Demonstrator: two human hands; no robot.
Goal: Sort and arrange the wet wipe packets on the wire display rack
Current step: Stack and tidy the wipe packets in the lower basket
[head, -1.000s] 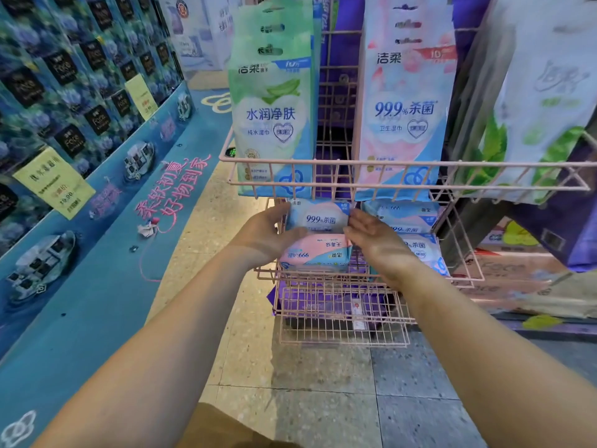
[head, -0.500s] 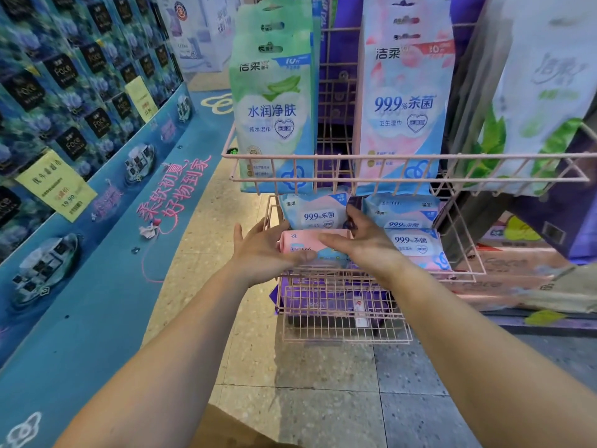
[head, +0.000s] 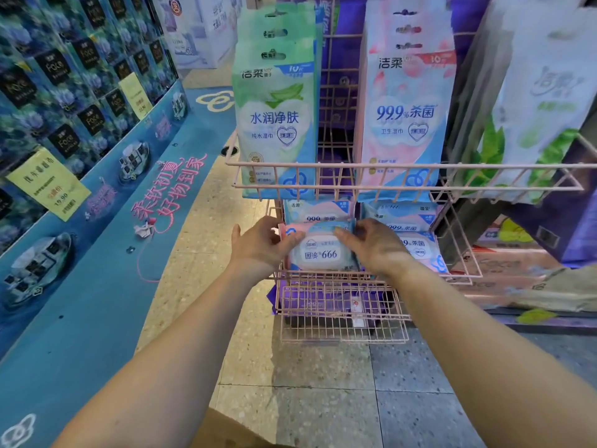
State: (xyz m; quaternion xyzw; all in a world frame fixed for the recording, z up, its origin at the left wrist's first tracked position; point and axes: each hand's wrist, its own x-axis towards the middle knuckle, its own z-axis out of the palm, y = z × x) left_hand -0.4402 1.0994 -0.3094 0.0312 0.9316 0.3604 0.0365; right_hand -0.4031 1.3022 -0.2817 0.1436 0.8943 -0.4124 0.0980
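Change since earlier frame: pink-and-blue wet wipe packet (head: 323, 250), then lying flat, now tipped face-out, print upside down, centre frame, on the middle shelf of the pink wire rack (head: 403, 165). Left hand (head: 258, 244) and right hand (head: 374, 247) pinch its ends. Reorientation apparently unfinished. Adjacent: packets behind (head: 315, 210) and right (head: 420, 248); upper basket rail overhangs.

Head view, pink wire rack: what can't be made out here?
- Lowest pink wire basket: contents unclear behind dense wire.
- Pale leaf-print hanging bag: blurred, cut by right edge.
- Pink-and-blue wet wipe packet: ends covered by left hand and right hand.
- Blue packet behind: lower half hidden by the held packet.
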